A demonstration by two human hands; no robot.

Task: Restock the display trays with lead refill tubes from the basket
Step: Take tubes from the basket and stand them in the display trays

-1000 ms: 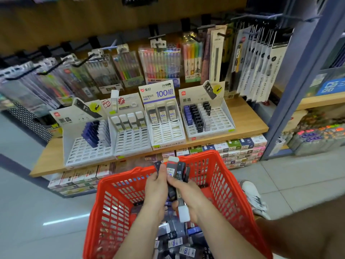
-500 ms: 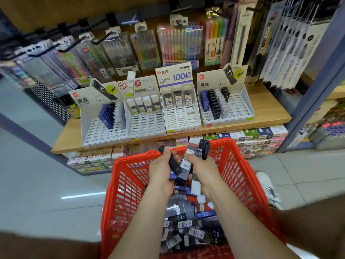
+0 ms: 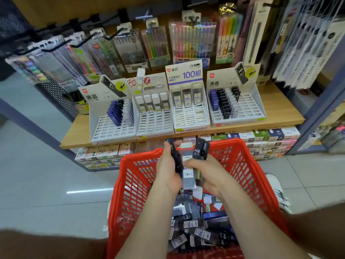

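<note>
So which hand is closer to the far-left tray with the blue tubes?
Left. The left hand, gripping a black tube, is just below and right of that tray; the right hand, holding more tubes, sits further right, over the basket.

Red plastic mesh basket [image 3: 242, 165], matt wood shelf [image 3: 276, 109], white card trays [image 3: 155, 126], glossy floor [image 3: 46, 184].

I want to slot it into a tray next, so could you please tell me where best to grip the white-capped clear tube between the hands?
Probably pinch its white cap from above: that end stands free between the black HB tubes, while the lower body sits wedged between the left hand and right hand.
</note>
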